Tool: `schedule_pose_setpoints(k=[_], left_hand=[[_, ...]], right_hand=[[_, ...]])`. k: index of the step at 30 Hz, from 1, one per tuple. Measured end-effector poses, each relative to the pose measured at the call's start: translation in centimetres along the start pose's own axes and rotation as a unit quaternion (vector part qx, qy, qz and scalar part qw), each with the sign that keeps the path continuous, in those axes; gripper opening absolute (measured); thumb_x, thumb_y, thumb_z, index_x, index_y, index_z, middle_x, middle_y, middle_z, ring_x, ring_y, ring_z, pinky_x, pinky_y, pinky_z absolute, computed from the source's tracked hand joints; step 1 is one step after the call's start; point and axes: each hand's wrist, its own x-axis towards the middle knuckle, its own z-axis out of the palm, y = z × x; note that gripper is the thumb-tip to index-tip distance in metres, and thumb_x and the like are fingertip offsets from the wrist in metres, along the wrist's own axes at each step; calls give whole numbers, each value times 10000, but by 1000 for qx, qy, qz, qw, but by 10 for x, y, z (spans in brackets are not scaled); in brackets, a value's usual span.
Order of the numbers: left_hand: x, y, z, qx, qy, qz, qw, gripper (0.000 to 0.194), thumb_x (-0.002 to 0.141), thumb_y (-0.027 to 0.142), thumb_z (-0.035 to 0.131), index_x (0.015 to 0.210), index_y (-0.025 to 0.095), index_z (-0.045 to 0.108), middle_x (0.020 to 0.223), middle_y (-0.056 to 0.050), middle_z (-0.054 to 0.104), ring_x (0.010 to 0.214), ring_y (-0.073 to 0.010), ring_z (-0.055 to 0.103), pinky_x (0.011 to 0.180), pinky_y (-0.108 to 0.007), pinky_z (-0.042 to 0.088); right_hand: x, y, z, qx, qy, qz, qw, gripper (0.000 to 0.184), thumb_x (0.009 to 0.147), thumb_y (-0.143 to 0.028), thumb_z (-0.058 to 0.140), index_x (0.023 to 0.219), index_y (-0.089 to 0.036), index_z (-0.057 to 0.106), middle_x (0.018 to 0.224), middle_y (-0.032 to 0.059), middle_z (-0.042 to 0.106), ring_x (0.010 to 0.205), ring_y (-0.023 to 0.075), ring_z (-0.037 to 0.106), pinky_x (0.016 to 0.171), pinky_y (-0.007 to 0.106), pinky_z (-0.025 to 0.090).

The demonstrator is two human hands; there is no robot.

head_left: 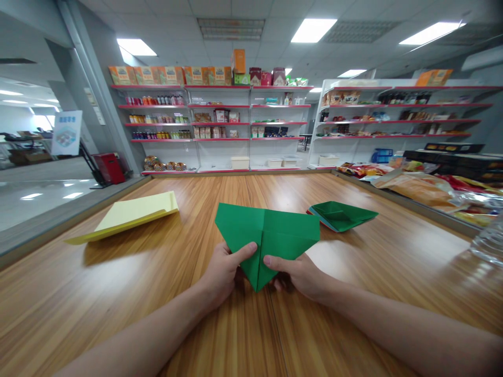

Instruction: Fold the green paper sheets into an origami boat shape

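Note:
Both my hands grip a folded sheet of green paper (288,233) above the middle of the wooden table. It has a wide top, slanted sides and a point facing me, with a crease down its centre. My left hand (231,264) pinches the left flap, thumb on top and fingers hidden underneath. On the right flap, my right hand (293,269) holds the same way, its fingertips partly showing below. To the right lies a folded green paper boat (341,215). A folded yellow paper (137,213) rests at the left, one long edge turned up.
The wooden table (236,335) has a raised rim. On the right are packaged snacks (416,186), black boxes (451,162) and a clear plastic container (489,241) near the edge. Stocked shelves (220,123) stand behind, and a sign (66,132) stands far left.

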Motion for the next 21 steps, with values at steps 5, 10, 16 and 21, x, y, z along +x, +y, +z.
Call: schedule_pose_setpoints(k=[5,10,16,21], left_hand=[[0,-2,-4,-6,-3,3,1000,244,734,287,710,898,112,663,843,-89,695,667,-165,625,691,-345,528],[-2,-2,-3,12,-4,0,1000,251,734,302,708,905,123,663,810,-79,680,666,-176,626,628,-331,530],[-4,0,-2,26,-27,9,999,226,728,279,712,881,120,660,765,-67,665,631,-162,621,647,-324,526],[-6,2,-1,23,-34,20,999,221,719,254,713,892,126,662,768,-60,670,608,-151,615,688,-339,521]], right_hand=[[-2,1,1,5,16,-3,1000,368,756,-498,618,762,-133,568,516,1,556,384,94,495,333,172,304],[-2,0,3,-9,31,4,999,389,736,-499,647,879,-145,571,567,1,579,404,94,508,350,175,367],[0,-2,3,33,28,-5,999,401,710,-446,680,944,-136,581,657,29,620,442,99,520,364,187,410],[0,-2,1,84,5,-17,996,341,703,-386,701,899,-128,594,641,13,605,442,86,501,357,174,395]])
